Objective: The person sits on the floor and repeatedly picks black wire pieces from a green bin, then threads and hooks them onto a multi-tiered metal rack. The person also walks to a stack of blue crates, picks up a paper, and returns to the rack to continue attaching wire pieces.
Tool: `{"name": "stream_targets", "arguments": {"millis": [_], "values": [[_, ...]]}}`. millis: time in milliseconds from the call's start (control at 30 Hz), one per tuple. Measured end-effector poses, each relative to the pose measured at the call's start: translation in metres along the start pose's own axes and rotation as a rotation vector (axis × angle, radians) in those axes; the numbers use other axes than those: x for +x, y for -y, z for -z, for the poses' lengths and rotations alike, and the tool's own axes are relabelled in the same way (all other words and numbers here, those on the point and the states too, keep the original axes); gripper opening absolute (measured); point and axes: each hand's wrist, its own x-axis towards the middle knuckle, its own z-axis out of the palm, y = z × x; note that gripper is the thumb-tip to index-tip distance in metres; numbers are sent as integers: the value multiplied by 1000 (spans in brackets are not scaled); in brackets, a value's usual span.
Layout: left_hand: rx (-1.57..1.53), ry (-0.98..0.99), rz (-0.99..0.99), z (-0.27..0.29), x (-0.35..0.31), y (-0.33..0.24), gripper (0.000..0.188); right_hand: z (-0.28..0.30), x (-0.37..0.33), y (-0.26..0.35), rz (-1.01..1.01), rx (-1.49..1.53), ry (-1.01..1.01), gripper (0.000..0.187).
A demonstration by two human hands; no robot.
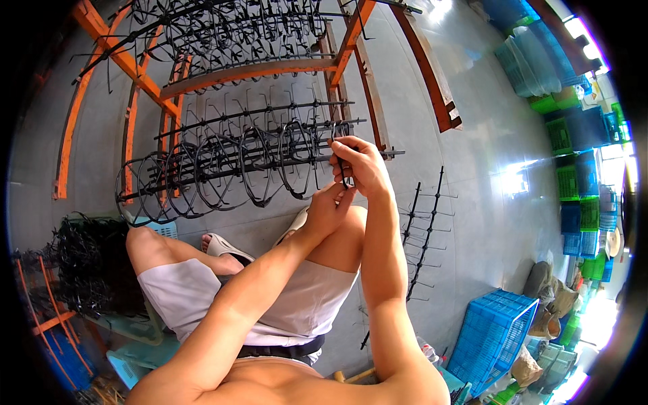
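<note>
My right hand is closed on a thin black loop, beside the right end of a long black rod with short hooks. Just below it, my left hand pinches close to the loop's lower end. The fingers partly cover the loop, so its full shape is hidden. Along the rod hang several larger black hoops, to the left of my hands. More hooked black bars run behind them. Both hands are in front of my bent right knee.
An orange frame carries further black hooked bars at the top. Loose hooked rods stand at the right. A blue crate is at lower right, a heap of black strips at left. Stacked green and blue crates line the far right.
</note>
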Motion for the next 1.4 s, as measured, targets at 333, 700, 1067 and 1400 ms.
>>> {"name": "stream_targets", "arguments": {"millis": [333,700,1067,1400], "values": [[178,-30,6,-6,-4,3,26,23,36,8,284,-611,-397,48],[161,157,57,0,-1,10,34,18,74,27,-188,-314,-80,43],[108,215,196,1,4,7,39,20,63,22,-60,-168,13,38],[-7,392,327,115,-107,-31,40,29,11,-14,319,-451,-6,56]]}}
